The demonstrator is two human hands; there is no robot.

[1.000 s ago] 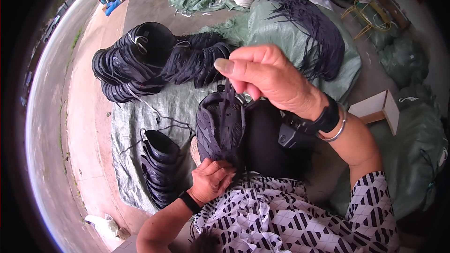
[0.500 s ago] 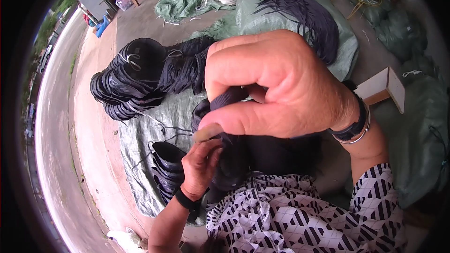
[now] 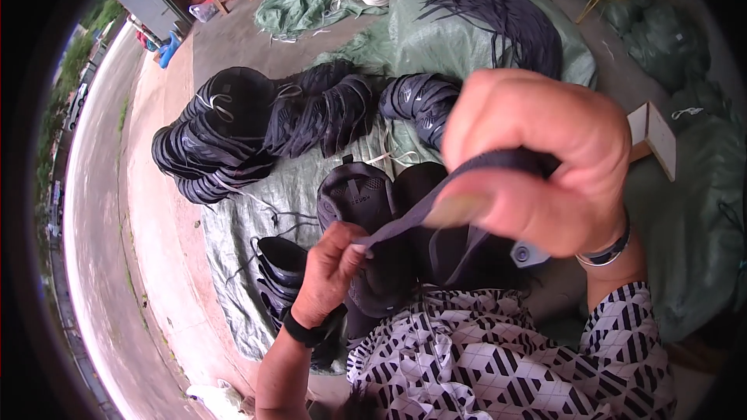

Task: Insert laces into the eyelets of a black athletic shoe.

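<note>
A flat dark grey shoelace point(image 3: 406, 221) stretches slantwise between my two hands. Its lower left part is pinched by the thumb and fingers of my left hand point(image 3: 328, 271). My right hand point(image 3: 548, 159), raised close to the camera and slightly blurred, is curled round the upper part, and a loop of lace hangs below it. Under the hands, on my lap, lies a black shoe upper point(image 3: 356, 193) with its heel tab pointing away from me; my left hand is right beside it. A second dark rounded piece point(image 3: 428, 187) lies to its right, partly covered by the lace and my right hand.
Bundled black shoe uppers point(image 3: 233, 120) stand ahead on a green woven sheet point(image 3: 233, 264), with a smaller stack point(image 3: 282, 264) left of my left hand. Farther back lies a heap of dark laces point(image 3: 513, 19). A white board piece point(image 3: 657, 140) stands at right.
My right hand has moved right, away from the left, drawing the lace out between them. The shoe upper and second dark piece now show below.
</note>
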